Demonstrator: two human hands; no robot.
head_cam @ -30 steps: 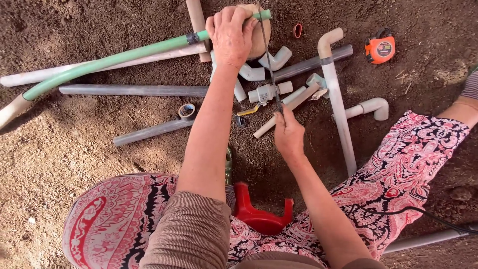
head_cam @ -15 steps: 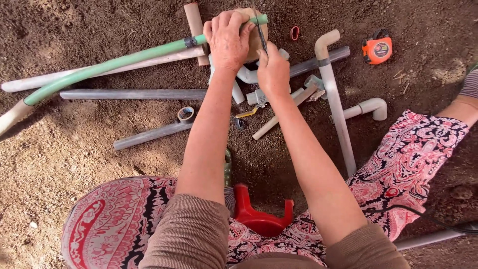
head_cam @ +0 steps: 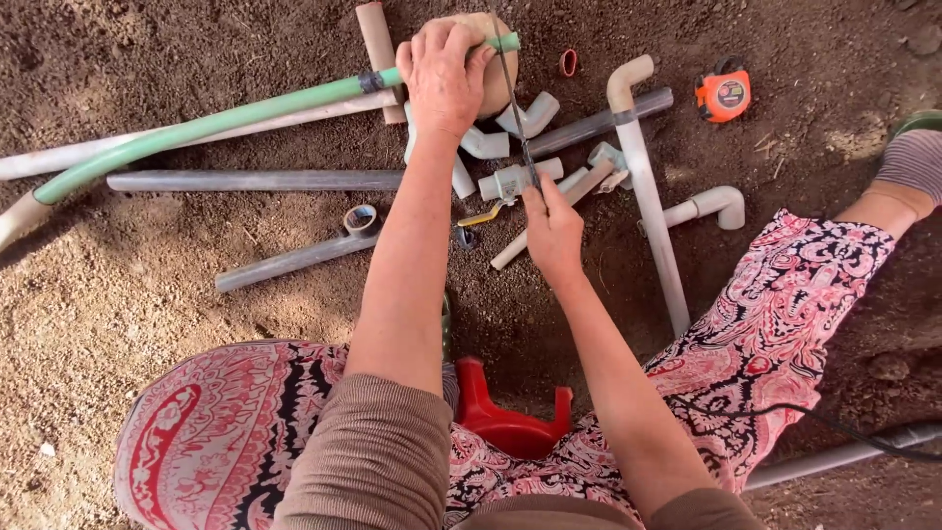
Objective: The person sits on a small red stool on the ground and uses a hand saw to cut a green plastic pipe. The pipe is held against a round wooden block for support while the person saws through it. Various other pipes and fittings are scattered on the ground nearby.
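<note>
My left hand [head_cam: 442, 74] presses a long green pipe [head_cam: 216, 123] down on a round tan block [head_cam: 497, 88] at the top of the head view. The pipe's short end sticks out just past my fingers. My right hand [head_cam: 552, 221] grips the near end of a thin dark saw blade [head_cam: 512, 98]. The blade runs away from me and crosses the green pipe right beside my left hand.
On the dirt lie grey pipes [head_cam: 255, 181], a white pipe with an elbow [head_cam: 648, 196], white fittings [head_cam: 530, 113], a tape roll [head_cam: 361, 220], a small red ring [head_cam: 568, 63] and an orange tape measure [head_cam: 723, 95]. A red stool [head_cam: 505, 422] shows under me.
My right hand pushed the blade forward up to the green pipe, then drew it back toward me. My left hand stays on the pipe.
</note>
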